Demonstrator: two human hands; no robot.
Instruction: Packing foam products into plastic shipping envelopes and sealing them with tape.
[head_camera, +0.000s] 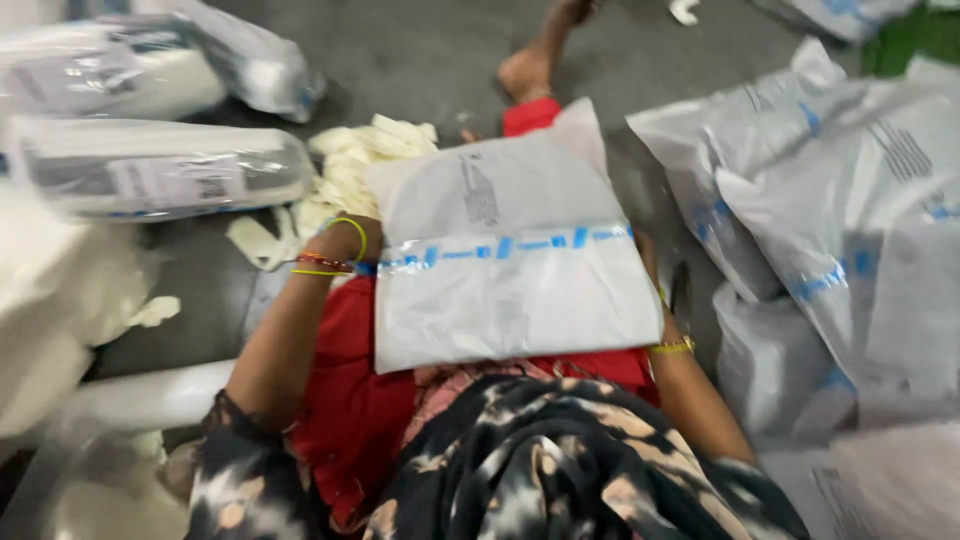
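the grey floor (420, 60) runs under everything, blurred by the camera's motion. on the right-hand side of the held package, a heap of grey plastic mailer bags (830, 200) with blue strips is piled high, near the right wrist. on the far side, out past the left wrist, lie clear-wrapped white bundles (150, 170), well apart from the grip.

between the two hands sits a white plastic mailer bag (510, 260), flat and slightly tilted, with a band of blue marks across its middle and a grey printed label on its upper half. it rests over the person's red-clothed lap (350, 390), above a patterned black-and-tan garment (540, 470).

the left hand (352, 245) is at the bag's left edge, touching it; the fingers are hidden behind the plastic, so i cannot tell how far they close around it. the right hand (655, 275) is almost wholly hidden behind the bag's right edge, and its grasp cannot be told either.

just beyond the left hand lies a pile of pale yellow strips (350, 160). the left wrist carries thin yellow and red bangles (325, 262); the right wrist has a yellow bangle (672, 347). beyond the bag's top, a bare foot (527, 70) rests on the floor.
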